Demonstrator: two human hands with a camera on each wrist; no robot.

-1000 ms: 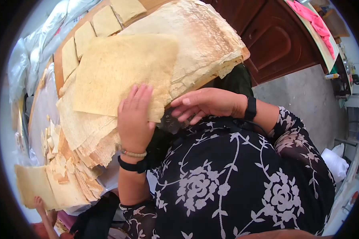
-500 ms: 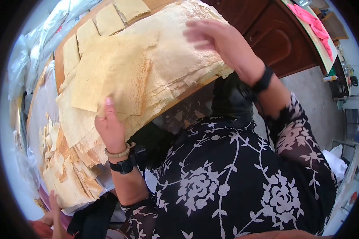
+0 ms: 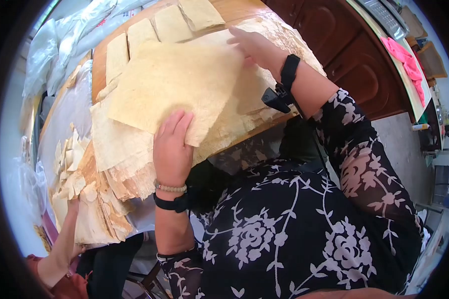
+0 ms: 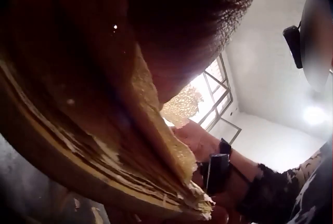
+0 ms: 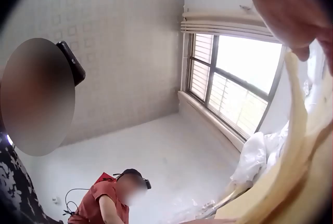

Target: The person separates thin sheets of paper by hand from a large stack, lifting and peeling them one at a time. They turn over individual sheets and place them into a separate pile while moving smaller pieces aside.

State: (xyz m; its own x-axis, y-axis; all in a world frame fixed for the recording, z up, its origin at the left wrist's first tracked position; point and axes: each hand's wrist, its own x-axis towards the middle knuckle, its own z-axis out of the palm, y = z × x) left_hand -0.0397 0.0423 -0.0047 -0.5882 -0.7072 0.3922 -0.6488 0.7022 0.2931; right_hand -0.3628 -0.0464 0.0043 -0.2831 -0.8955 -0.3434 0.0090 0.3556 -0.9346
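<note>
A large, thin, pale-yellow flatbread sheet [image 3: 169, 82] lies over a stack of similar sheets in the head view. My left hand [image 3: 173, 149] rests on its near edge, fingers straight on top; the thumb is mostly hidden. At the far right edge of the sheet, my right hand [image 3: 259, 50] holds the lifted border between thumb and fingers. The right wrist view has those fingertips at the curled sheet edge [image 5: 294, 99]. From the left wrist camera, a raised sheet edge [image 4: 156, 109] runs beneath my darkened left hand.
Several folded flatbreads [image 3: 172, 24] line the back of the wooden table [image 3: 102, 67]. Broken pieces [image 3: 75, 154] lie at left, where another person's arm [image 3: 62, 244] reaches in. Plastic bags [image 3: 65, 42] hang beyond. A dark wooden cabinet [image 3: 369, 65] stands at right.
My right hand swung up from the near edge to the far right side of the stack. The sheet's right part, folded back half a second ago, is now spread out again. The left hand shifted rightward.
</note>
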